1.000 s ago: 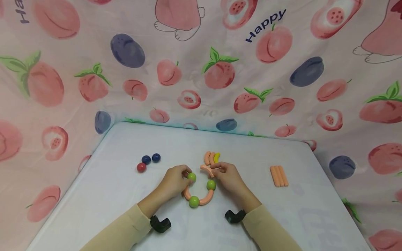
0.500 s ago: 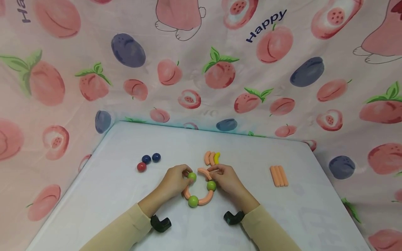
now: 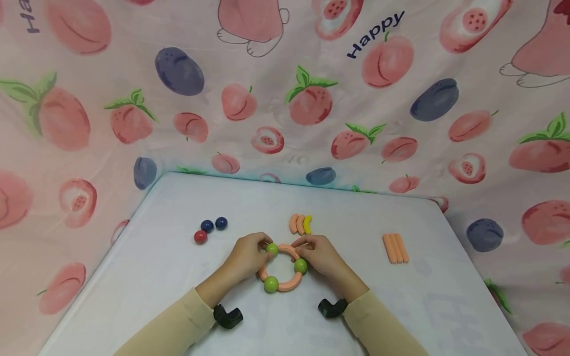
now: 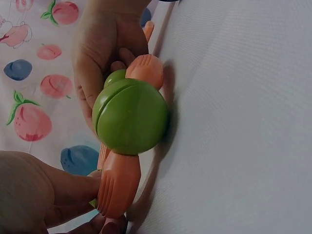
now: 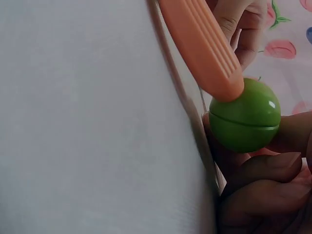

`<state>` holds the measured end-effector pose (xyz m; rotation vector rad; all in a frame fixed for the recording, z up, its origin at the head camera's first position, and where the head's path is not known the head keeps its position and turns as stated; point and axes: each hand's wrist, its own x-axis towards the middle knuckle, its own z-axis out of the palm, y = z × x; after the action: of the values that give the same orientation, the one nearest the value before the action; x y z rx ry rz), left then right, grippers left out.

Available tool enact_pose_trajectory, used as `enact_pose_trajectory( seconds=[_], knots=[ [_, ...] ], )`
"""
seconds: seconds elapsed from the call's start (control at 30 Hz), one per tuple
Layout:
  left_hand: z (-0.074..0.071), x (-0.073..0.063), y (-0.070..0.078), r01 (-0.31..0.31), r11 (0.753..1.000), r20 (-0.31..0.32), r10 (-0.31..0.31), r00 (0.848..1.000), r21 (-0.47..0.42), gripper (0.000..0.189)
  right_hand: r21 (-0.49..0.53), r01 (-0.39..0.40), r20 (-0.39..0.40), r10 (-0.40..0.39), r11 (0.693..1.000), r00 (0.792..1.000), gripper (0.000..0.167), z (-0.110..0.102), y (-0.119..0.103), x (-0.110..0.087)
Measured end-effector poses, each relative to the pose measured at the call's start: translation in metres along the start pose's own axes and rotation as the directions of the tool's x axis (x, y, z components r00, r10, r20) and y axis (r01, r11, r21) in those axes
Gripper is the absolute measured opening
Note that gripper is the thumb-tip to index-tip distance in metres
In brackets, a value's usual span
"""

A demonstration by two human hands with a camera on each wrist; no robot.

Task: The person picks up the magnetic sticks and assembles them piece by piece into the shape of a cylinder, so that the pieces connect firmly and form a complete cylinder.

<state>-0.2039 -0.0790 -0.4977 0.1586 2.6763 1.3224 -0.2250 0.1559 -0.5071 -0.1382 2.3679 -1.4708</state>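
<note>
Three green balls and three curved orange sticks form a ring on the white table. My left hand (image 3: 247, 253) holds the ring's upper-left green ball (image 3: 272, 249) between thumb and fingers. At the upper right, my right hand (image 3: 321, 251) pinches the top curved orange stick (image 3: 287, 250), which spans from that ball toward the right green ball (image 3: 301, 266). Nearest me sits the bottom green ball (image 3: 270, 284), large in the left wrist view, with a curved orange stick (image 3: 290, 283) to its right. My left hand partly covers the left curved stick (image 3: 262, 273).
Behind the ring lie two curved orange sticks (image 3: 297, 224) and a yellow one (image 3: 308, 225). Two blue balls (image 3: 221, 223) and a red ball (image 3: 200, 237) are at the left. Straight orange sticks (image 3: 395, 248) lie at the right. A fruit-print cloth (image 3: 267, 113) hangs around the table.
My right hand has brought the top curved stick down and left, and its free end now meets the upper-left green ball. The bottom ball has shifted slightly left. My left hand has hardly moved.
</note>
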Motion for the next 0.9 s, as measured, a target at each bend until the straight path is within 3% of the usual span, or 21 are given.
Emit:
enact_pose_trajectory(
  seconds=[0.23, 0.53, 0.73, 0.9],
  knots=[
    [0.0, 0.001, 0.0, -0.01, 1.0, -0.009, 0.01, 1.0, 0.009, 0.024, 0.024, -0.002, 0.037, 0.001, 1.0, 0.999, 0.023, -0.001, 0.001, 0.0],
    [-0.002, 0.003, -0.002, 0.001, 1.0, 0.003, -0.001, 1.0, -0.001, 0.028, -0.023, 0.004, -0.025, -0.005, 1.0, 1.0, 0.019, 0.003, 0.003, 0.001],
    [-0.008, -0.005, 0.001, 0.101, 0.988, -0.031, -0.098, 0.995, 0.119, 0.027, -0.045, -0.004, -0.029, 0.003, 0.999, 1.0, 0.017, 0.004, 0.0, 0.0],
    [-0.011, -0.01, 0.007, 0.135, 0.973, 0.002, -0.138, 0.99, 0.186, 0.028, -0.047, -0.019, -0.047, 0.017, 0.999, 0.999, 0.013, 0.005, 0.0, 0.001]
  ],
)
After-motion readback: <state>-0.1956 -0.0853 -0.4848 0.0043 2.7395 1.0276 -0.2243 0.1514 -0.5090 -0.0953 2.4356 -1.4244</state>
